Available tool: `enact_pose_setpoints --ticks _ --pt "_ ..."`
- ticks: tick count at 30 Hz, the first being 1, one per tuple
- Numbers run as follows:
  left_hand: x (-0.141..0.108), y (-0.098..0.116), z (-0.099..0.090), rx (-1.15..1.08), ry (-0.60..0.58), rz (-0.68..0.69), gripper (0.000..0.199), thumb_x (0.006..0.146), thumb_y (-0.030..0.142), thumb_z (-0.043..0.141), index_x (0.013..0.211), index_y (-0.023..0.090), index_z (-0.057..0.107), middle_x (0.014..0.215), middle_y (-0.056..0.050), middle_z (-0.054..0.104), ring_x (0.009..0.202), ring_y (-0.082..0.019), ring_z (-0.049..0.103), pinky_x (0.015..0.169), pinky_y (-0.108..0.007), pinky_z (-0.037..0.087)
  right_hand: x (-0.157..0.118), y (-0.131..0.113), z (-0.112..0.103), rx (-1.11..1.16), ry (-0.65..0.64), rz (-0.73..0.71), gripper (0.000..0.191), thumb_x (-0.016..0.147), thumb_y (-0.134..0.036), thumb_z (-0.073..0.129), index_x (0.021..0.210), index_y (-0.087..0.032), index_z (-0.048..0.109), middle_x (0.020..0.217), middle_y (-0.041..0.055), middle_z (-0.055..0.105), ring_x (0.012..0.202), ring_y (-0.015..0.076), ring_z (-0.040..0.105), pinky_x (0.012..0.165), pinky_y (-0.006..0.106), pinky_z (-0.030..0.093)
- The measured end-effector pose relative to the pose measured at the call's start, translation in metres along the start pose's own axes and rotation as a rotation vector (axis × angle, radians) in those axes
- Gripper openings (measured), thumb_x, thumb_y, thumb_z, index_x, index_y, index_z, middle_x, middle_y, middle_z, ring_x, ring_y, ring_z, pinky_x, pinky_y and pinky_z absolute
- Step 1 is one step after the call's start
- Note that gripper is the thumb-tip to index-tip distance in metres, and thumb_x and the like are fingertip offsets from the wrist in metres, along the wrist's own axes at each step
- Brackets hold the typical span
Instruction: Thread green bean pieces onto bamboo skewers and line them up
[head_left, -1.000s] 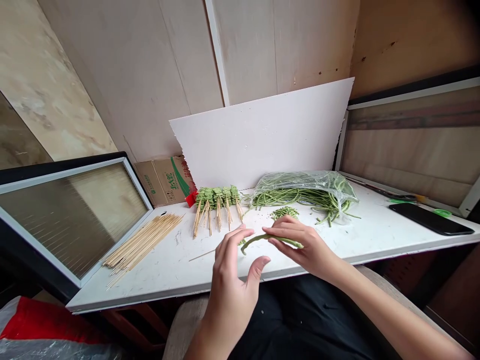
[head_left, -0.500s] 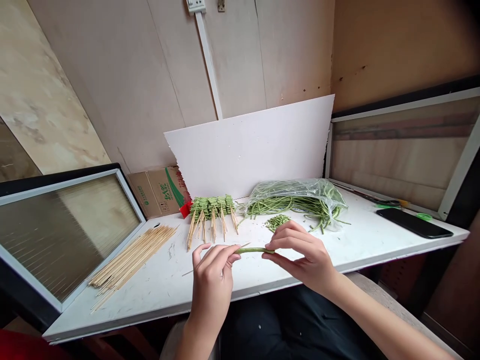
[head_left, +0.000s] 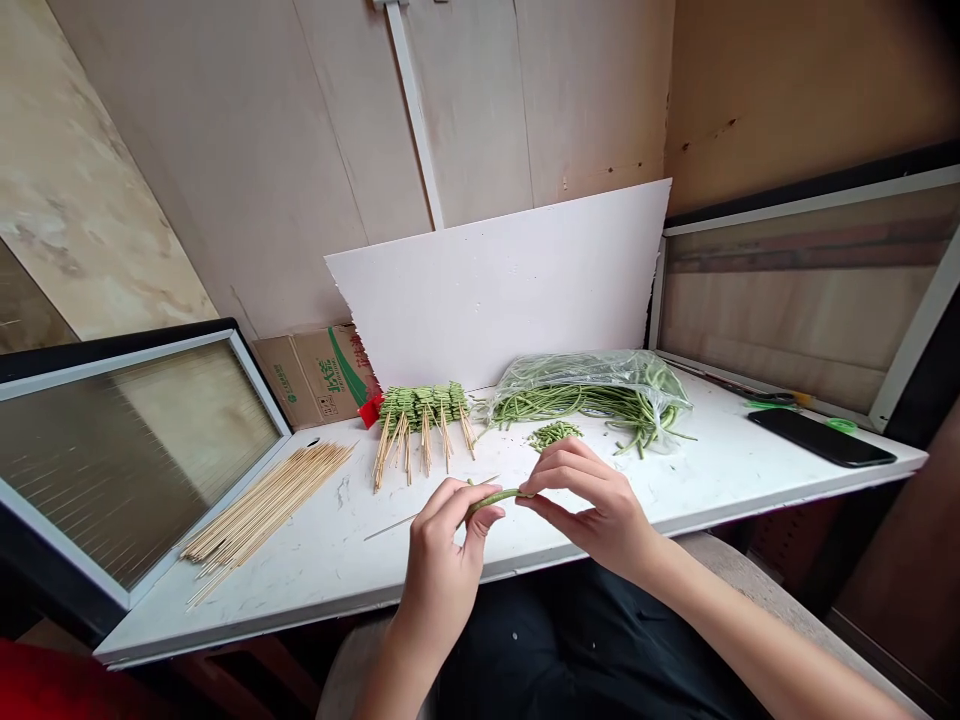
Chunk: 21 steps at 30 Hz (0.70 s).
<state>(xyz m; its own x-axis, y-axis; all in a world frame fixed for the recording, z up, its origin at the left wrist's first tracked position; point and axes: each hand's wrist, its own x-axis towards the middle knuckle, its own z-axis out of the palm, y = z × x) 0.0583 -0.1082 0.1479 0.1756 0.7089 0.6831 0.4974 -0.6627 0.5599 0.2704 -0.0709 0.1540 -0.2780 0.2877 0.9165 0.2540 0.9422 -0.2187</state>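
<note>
A green bean piece (head_left: 491, 499) is pinched between my two hands above the table's front part. My left hand (head_left: 448, 535) grips its left end, which bends down behind the thumb. My right hand (head_left: 589, 497) pinches the right end between thumb and fingertips. A thin wooden skewer (head_left: 388, 528) lies on the table, passing behind my left hand. Beyond the hands, skewered bean bundles (head_left: 424, 405) lie in a stack with their sticks toward me. A small pile of short bean pieces (head_left: 553, 434) sits just behind my right hand.
Loose skewers (head_left: 270, 510) are spread at the left of the white table (head_left: 330, 580). A plastic bag of long beans (head_left: 592, 390) lies at the back right. Farther right are a black phone (head_left: 821, 437) and a green ring (head_left: 841, 425). A cardboard box (head_left: 311, 375) stands behind.
My left hand has moved right along the bean, closer to my right hand. The bean now bends at its left end. My right hand has shifted slightly left. The view has tilted a little downward.
</note>
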Motion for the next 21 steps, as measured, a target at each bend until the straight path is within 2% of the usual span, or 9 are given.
enact_pose_setpoints --ticks 5,9,15,21 --pt "-0.0015 0.0074 -0.0001 -0.089 0.022 -0.021 0.018 0.102 0.027 0.064 0.111 0.02 0.078 0.098 -0.008 0.073 0.085 -0.018 0.069 0.073 -0.027 0.054 0.0015 -0.0064 0.0 0.081 -0.019 0.072 0.011 0.096 -0.023 0.075 0.107 -0.024 0.074 0.086 0.0057 0.075 0.082 0.022 0.064 0.072 0.039 0.056" --pt "-0.0024 0.01 -0.0023 -0.088 0.06 0.01 0.016 0.101 0.023 0.066 0.11 0.02 0.08 0.096 -0.008 0.072 0.084 -0.017 0.069 0.074 -0.027 0.055 0.0017 -0.0077 -0.0022 0.134 -0.029 0.117 0.011 0.095 -0.029 0.076 0.105 -0.023 0.075 0.086 0.0066 0.075 0.083 0.0224 0.064 0.071 0.038 0.055" --pt "-0.0025 0.01 -0.0029 -0.031 0.147 0.137 0.017 0.099 0.017 0.068 0.108 0.023 0.081 0.092 -0.007 0.071 0.083 -0.018 0.068 0.074 -0.028 0.057 0.0013 -0.0091 -0.0045 0.152 -0.065 0.102 0.01 0.095 -0.031 0.076 0.102 -0.023 0.075 0.085 0.0063 0.075 0.082 0.0226 0.065 0.077 0.041 0.057" --pt "-0.0028 0.0052 -0.0015 0.034 0.168 0.138 0.018 0.098 0.017 0.068 0.107 0.024 0.082 0.093 -0.007 0.071 0.083 -0.019 0.068 0.075 -0.03 0.057 -0.0009 -0.006 -0.0026 0.077 -0.077 0.063 0.014 0.097 -0.024 0.073 0.111 -0.025 0.074 0.089 0.0065 0.076 0.083 0.023 0.065 0.08 0.043 0.057"
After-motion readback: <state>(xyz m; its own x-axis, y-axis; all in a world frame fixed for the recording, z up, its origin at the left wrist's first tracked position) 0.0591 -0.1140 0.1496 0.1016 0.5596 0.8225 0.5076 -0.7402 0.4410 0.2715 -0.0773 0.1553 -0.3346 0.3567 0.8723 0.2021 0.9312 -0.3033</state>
